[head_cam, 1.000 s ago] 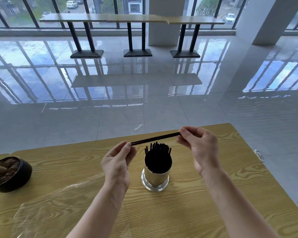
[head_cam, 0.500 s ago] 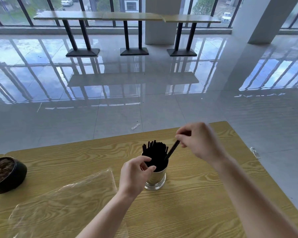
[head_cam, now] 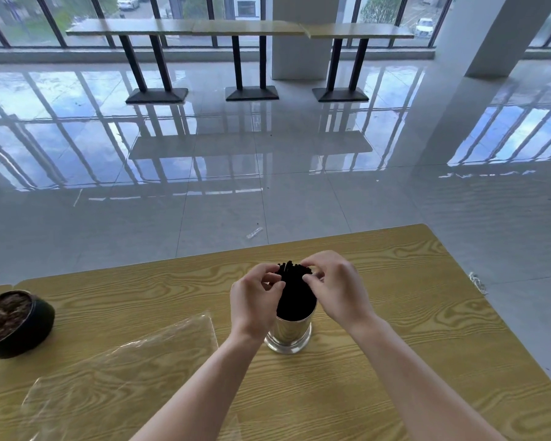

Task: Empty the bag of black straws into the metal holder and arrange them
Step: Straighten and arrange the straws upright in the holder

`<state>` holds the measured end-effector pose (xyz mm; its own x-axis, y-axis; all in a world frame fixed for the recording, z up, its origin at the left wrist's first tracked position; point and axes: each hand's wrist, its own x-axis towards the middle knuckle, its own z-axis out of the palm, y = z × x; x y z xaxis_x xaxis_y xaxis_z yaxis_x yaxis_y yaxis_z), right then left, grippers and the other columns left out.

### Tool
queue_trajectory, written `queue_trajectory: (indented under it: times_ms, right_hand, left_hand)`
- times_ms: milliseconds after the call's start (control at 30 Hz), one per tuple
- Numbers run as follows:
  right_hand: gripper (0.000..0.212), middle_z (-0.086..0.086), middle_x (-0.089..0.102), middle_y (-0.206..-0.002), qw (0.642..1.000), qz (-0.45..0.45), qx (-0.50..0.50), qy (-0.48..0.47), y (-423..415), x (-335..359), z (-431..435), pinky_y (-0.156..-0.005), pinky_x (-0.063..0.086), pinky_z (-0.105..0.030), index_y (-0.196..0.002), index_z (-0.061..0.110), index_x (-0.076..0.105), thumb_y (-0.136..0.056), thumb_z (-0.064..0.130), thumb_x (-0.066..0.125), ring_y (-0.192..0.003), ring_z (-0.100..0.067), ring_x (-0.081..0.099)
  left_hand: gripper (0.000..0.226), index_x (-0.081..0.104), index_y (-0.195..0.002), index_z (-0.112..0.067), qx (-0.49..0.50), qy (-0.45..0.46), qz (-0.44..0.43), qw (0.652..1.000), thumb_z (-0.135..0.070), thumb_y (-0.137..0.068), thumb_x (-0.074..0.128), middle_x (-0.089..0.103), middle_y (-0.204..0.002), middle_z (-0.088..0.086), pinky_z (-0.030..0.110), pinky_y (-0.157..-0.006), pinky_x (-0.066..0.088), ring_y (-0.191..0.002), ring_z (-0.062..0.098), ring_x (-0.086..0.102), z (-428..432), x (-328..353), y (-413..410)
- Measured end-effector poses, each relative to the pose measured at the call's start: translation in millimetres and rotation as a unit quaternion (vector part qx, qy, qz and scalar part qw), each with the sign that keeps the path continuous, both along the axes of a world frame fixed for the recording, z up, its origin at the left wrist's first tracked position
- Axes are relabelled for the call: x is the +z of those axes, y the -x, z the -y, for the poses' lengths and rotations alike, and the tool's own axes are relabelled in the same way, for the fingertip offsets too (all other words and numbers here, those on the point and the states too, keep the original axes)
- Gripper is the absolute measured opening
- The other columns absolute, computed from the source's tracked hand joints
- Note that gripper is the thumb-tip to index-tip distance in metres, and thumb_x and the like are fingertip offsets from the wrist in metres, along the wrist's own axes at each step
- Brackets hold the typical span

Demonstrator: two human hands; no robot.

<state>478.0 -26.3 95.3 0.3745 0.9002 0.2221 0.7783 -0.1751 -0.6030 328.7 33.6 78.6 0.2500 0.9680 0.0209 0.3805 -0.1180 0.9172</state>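
The left hand and right hand curl fingers around thin black straws standing in the shiny round metal holder.

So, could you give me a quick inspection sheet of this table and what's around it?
Surface: wood-grain table.
Job's things: black straws standing in the metal holder; clear bag lying flat to its left, apparently empty.
Clutter: dark bowl at the table's left edge.
Hands: left hand and right hand pinch the straw tops from either side.
Cables: nothing seen.
Surroundings: glossy tiled floor with a plastic scrap; high tables by the windows.
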Motion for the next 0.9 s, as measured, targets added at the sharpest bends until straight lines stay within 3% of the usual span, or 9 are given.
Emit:
queue_trajectory:
  times_ms: [67,133,200,300,467,633,700,767,900]
  right_hand:
    - [0.027,0.002,0.072,-0.102,0.999,-0.001,-0.026,-0.019,-5,-5,5,-0.065,0.044,-0.002,-0.107,0.015,0.075,-0.082,0.010,0.080,-0.067,0.002,0.060]
    - [0.035,0.002,0.070,-0.106,0.998,-0.021,-0.051,-0.007,-11,-11,9,-0.061,0.040,0.001,-0.117,0.015,0.071,-0.083,0.017,0.080,-0.067,0.006,0.057]
    - [0.043,0.005,0.067,-0.108,0.998,-0.032,-0.048,0.031,-11,-18,11,-0.058,0.038,-0.004,-0.127,0.018,0.066,-0.086,0.027,0.078,-0.068,0.007,0.057]
    - [0.042,0.002,0.067,-0.107,0.998,-0.024,-0.037,0.048,-5,-24,5,-0.069,0.039,-0.015,-0.127,0.017,0.067,-0.088,0.030,0.075,-0.078,-0.006,0.059]
    - [0.034,-0.007,0.071,-0.110,0.998,-0.022,-0.054,0.035,3,-25,-11,-0.084,0.044,-0.022,-0.121,0.012,0.072,-0.087,0.014,0.075,-0.103,-0.022,0.065]
    - [0.041,-0.003,0.073,-0.112,0.997,-0.047,-0.011,0.058,4,-26,-18,-0.088,0.054,-0.030,-0.125,0.016,0.069,-0.085,0.012,0.075,-0.101,-0.018,0.067]
    - [0.047,0.003,0.072,-0.109,0.995,-0.082,-0.027,0.057,0,-27,-16,-0.077,0.053,-0.019,-0.129,0.016,0.066,-0.084,0.014,0.077,-0.089,-0.010,0.068]
    - [0.052,0.005,0.070,-0.107,0.992,-0.106,-0.042,0.059,-3,-28,-16,-0.072,0.047,-0.011,-0.133,0.016,0.062,-0.083,0.015,0.078,-0.085,-0.006,0.067]
    - [0.046,0.003,0.072,-0.111,0.991,-0.106,-0.032,0.069,-2,-24,-21,-0.084,0.057,-0.029,-0.130,0.015,0.065,-0.085,0.016,0.075,-0.087,-0.013,0.071]
  left_hand:
    - [0.031,0.072,-0.089,-0.033,0.023,-0.021,0.019,0.999,-0.006,-0.077,0.079,0.071,-0.077,-0.011,0.023,-0.068,0.056,-0.070,0.003,0.066,3,-6,6]
    - [0.030,0.071,-0.094,-0.028,0.046,-0.059,0.006,0.997,-0.008,-0.075,0.082,0.066,-0.081,-0.008,0.023,-0.066,0.051,-0.069,0.007,0.061,4,-15,14]
    - [0.039,0.068,-0.109,-0.022,0.045,-0.061,-0.041,0.996,-0.016,-0.074,0.085,0.063,-0.088,-0.005,0.025,-0.070,0.047,-0.072,0.007,0.057,1,-20,18]
    - [0.058,0.062,-0.129,-0.018,0.018,-0.014,-0.099,0.995,-0.031,-0.077,0.084,0.063,-0.098,-0.002,0.033,-0.082,0.050,-0.086,0.015,0.059,-7,-20,15]
    - [0.032,0.075,-0.113,-0.025,-0.005,-0.056,-0.121,0.991,-0.026,-0.081,0.080,0.064,-0.085,-0.008,0.027,-0.076,0.046,-0.078,0.011,0.059,-14,-17,4]
    - [0.031,0.076,-0.109,-0.026,-0.024,-0.089,-0.117,0.989,-0.019,-0.079,0.081,0.056,-0.079,-0.014,0.019,-0.067,0.043,-0.069,0.001,0.051,-17,-24,9]
    - [0.044,0.071,-0.121,-0.025,-0.041,-0.087,-0.137,0.986,-0.027,-0.078,0.082,0.052,-0.082,-0.011,0.011,-0.065,0.035,-0.072,0.003,0.049,-18,-26,11]
    - [0.062,0.062,-0.131,-0.024,-0.054,-0.078,-0.166,0.982,-0.040,-0.075,0.083,0.049,-0.087,-0.009,0.015,-0.065,0.033,-0.077,0.009,0.049,-18,-28,11]
    - [0.072,0.058,-0.134,-0.025,-0.045,-0.063,-0.180,0.981,-0.054,-0.072,0.080,0.051,-0.093,-0.009,0.027,-0.067,0.041,-0.081,0.012,0.052,-20,-25,2]
